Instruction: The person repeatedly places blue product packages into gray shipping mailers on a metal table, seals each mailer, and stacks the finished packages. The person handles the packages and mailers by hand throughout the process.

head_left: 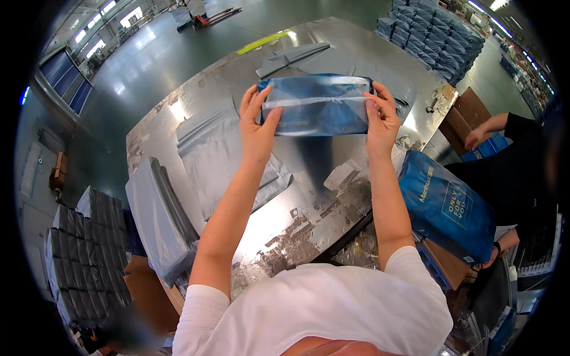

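Above the metal table I hold a blue package lengthwise, in glossy clear wrap with a pale seam running along it. My left hand is closed on its left end, thumb on the side facing me. At the opposite end, my right hand grips it the same way. Flat grey plastic bags lie beneath and to the left of my left forearm. Behind the package, another folded grey bag rests on the tabletop. A crumpled scrap of clear film lies left of my right forearm.
At the right, a co-worker's hand supports a larger blue package close to my right arm. A thick grey stack sits at the table's left edge. Open cardboard boxes stand at the right; piled grey parcels rise behind.
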`<state>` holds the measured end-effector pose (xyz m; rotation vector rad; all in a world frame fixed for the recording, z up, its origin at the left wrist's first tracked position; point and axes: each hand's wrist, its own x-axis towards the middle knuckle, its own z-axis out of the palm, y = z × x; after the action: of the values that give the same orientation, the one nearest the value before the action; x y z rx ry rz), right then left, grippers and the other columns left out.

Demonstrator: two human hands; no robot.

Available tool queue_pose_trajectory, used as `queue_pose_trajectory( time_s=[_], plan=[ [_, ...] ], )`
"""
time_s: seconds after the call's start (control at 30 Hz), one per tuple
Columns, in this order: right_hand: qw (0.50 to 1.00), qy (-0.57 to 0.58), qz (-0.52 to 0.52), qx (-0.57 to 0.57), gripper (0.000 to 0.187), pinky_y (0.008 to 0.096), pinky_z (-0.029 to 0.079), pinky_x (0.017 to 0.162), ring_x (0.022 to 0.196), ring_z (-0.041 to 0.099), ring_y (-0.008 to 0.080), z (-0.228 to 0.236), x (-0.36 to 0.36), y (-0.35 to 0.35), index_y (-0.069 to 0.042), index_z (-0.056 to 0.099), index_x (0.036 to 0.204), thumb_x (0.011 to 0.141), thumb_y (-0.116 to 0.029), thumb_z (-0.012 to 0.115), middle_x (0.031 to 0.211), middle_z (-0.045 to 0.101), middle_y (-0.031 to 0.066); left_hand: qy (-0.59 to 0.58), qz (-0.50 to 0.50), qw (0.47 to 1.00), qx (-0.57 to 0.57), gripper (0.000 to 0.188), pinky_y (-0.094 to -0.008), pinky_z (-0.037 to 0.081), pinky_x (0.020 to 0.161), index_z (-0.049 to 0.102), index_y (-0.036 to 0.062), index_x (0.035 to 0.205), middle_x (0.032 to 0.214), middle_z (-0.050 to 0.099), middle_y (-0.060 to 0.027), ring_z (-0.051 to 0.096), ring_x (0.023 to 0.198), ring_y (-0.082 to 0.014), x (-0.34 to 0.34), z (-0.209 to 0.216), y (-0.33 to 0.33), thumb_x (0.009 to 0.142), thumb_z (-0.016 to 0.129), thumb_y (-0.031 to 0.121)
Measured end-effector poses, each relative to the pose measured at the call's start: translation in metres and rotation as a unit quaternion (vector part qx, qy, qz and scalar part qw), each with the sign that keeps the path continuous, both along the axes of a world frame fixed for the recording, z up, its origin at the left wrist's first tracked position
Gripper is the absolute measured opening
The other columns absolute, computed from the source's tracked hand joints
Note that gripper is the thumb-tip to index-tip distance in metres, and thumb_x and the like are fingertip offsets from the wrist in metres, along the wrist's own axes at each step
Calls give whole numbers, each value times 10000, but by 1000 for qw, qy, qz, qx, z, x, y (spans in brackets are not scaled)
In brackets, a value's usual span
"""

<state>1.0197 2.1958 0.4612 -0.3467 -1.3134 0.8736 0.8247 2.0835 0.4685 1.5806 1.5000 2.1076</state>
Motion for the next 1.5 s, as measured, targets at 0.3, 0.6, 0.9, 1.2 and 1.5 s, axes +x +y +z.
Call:
queue_pose_trajectory(
  time_s=[0.3,0.6,0.9,1.2,1.5],
  plan=[
    [995,30,50,-78,93,225,361,774,903,467,117,17,0,23,-13,643,819,812,-87,587,987,509,36,-72,27,997,-2,80,-251,324,857,635,12,779,1108,436,-57,430,1004,-157,-10,30,35,764,641,90],
    [937,-332,103,47,580,268,430,547,561,522,122,163,-1,62,-103,294,1344,828,-209,537,654,581,67,-141,-22,989,33,61,-254,326,845,629,25,751,1078,437,-46,416,1002,-142,3,11,18,755,646,83],
    [865,-448,48,-219,1083,524,231,999,1290,190,354,98,0,153,14,145,1358,647,-708,528,1409,158,204,-83,-80,993,9,93,-266,313,847,566,0,695,1078,450,-83,436,996,-155,-13,-20,-19,780,584,32],
    [820,-53,335,-461,711,392,392,898,1072,479,221,-193,17,27,-93,481,1203,693,-581,562,1181,512,69,230,-214,948,-52,142,-424,303,924,599,45,572,970,461,-106,432,1041,-286,28,-3,-80,599,706,135],
    [754,114,287,-580,604,410,411,861,948,542,271,-236,51,-91,-66,531,1137,719,-503,533,1078,569,127,-230,-153,841,-465,795,-342,229,1025,123,-5,1364,1389,222,-178,268,1261,-262,15,-116,-53,822,559,380]
  ],
)
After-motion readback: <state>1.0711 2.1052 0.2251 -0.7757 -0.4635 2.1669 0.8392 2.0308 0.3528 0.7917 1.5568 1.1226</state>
